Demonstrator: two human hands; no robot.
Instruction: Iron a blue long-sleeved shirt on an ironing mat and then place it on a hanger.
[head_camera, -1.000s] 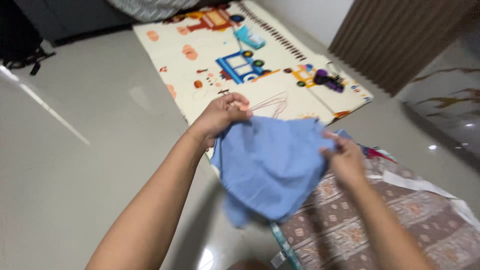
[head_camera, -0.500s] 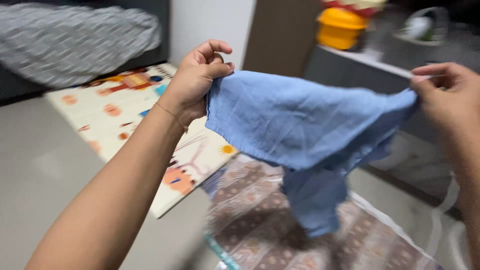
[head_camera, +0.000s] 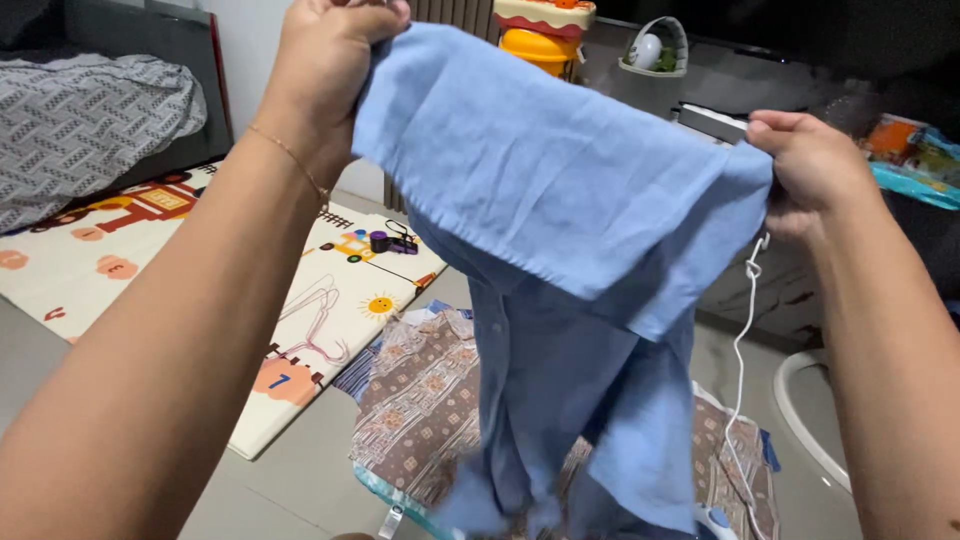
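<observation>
I hold a light blue garment (head_camera: 560, 230) up in front of me, stretched between both hands. My left hand (head_camera: 325, 70) grips its upper left corner near the top of the view; a thin bracelet circles that wrist. My right hand (head_camera: 810, 170) pinches the upper right corner, lower than the left. The rest of the garment hangs down and its hem brushes a brown patterned cloth (head_camera: 420, 400) spread on the floor below.
A cream play mat (head_camera: 180, 270) with cartoon vehicles lies on the grey floor at left, with a thin wire hanger (head_camera: 320, 320) on it. A grey patterned blanket (head_camera: 90, 120) sits at far left. A white cord (head_camera: 745, 330) hangs at right. A dark shelf holds a yellow toy (head_camera: 540, 35).
Both hands have lifted the blue garment from low over the patterned cloth to head height and spread it apart, so it now hangs open. My view has tilted upward toward the shelf.
</observation>
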